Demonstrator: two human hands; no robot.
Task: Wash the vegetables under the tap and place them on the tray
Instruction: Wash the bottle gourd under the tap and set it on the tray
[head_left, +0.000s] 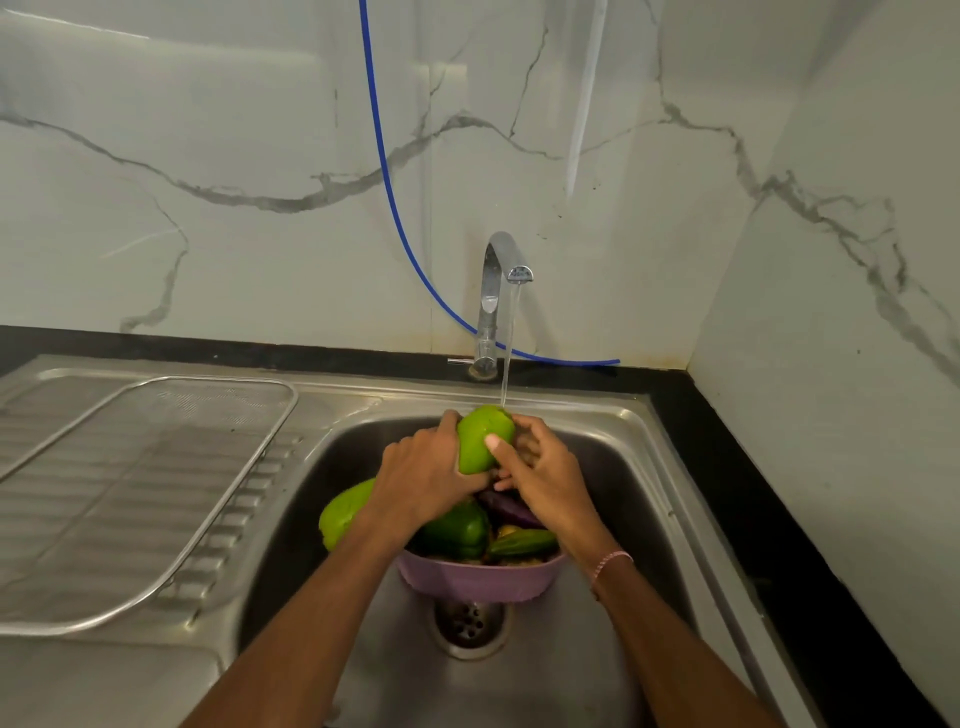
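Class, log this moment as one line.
rinsing | left hand, right hand hold light green vegetable | tap running | purple bowl in sink | mesh tray on drainboard

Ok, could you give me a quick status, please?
Left hand and right hand grip the green vegetable under the running tap. Tray sits left of sink. Nothing in the way.

Head-worn view, downward, facing tap (494, 291)

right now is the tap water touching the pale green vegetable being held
Touching: the head view shows the thin water stream landing atop the pale green vegetable.
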